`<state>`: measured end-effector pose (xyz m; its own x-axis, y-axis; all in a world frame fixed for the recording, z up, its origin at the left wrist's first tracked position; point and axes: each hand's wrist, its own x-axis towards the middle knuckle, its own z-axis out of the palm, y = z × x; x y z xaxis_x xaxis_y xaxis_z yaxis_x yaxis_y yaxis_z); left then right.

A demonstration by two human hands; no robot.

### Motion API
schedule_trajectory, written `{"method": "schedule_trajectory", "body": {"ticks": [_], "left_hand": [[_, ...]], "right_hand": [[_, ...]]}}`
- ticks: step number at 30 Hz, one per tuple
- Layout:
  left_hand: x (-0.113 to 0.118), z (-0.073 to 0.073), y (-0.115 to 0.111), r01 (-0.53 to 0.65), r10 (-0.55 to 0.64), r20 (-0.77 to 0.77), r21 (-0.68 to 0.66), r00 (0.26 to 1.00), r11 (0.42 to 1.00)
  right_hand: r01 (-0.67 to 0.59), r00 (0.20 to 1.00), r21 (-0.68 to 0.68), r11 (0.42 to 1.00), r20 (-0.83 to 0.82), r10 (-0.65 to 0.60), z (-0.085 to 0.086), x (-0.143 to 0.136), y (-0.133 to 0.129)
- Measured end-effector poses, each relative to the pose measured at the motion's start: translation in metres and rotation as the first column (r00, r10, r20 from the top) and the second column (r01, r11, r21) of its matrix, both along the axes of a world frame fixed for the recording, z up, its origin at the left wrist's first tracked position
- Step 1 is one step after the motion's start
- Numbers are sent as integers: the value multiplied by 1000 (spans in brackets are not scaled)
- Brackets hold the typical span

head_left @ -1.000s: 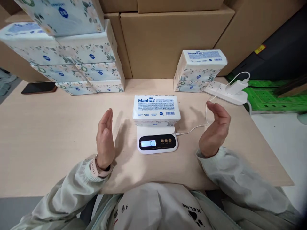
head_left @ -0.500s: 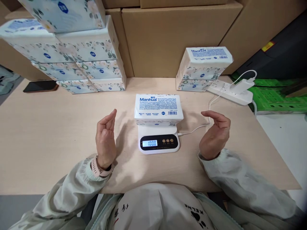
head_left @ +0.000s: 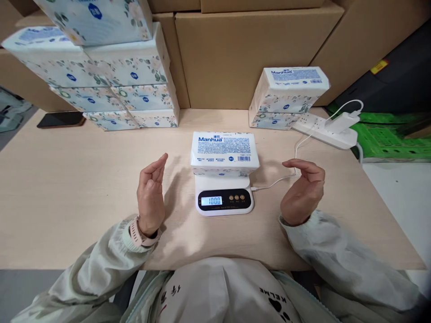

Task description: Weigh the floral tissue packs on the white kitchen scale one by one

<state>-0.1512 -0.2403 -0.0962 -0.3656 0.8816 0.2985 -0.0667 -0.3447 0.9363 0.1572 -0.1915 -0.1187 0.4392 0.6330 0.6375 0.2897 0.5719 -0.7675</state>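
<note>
A pack of tissues (head_left: 224, 152) marked "Manhua" lies on the platform of a white digital scale (head_left: 222, 181). The scale's lit display (head_left: 211, 201) reads 100.0. To the left, my left hand (head_left: 151, 195) is held edge-on with its fingers stretched out, apart from the pack and holding nothing. On the other side, my right hand (head_left: 303, 190) is raised with fingers extended and slightly curved, also empty. Its fingertips are near the white cable (head_left: 274, 181) that plugs into the scale's right side. Neither hand touches the scale.
Several tissue packs (head_left: 134, 72) are stacked at the back left, beside a dark phone (head_left: 60, 120). At the back right stand more tissue packs (head_left: 289, 92) and a white power strip (head_left: 325, 130). Cardboard boxes (head_left: 242, 58) line the table's (head_left: 84, 188) far edge.
The whole view has shifted slightly. Both hands keep nearly the same pose on either side of the scale, and the display reading is unchanged.
</note>
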Motion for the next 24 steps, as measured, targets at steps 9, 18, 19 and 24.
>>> {"method": "schedule_trajectory", "body": {"ticks": [9,18,19,24], "left_hand": [[0,0,-1,13,-13,-2,-10,1000,1000],[1,1,0,3,-2,5,-20,1000,1000],[1,1,0,3,-3,2,-23,1000,1000],[0,-2,-1,29,-29,-6,-12,1000,1000]], "right_hand": [[-24,999,16,1000,-23,25,0,0,-1],[-9,999,4,1000,-41,9,0,0,0],[-3,999,10,1000,-40,4,0,0,1],[19,1000,24,1000,-22,-18,2,0,-1]]}}
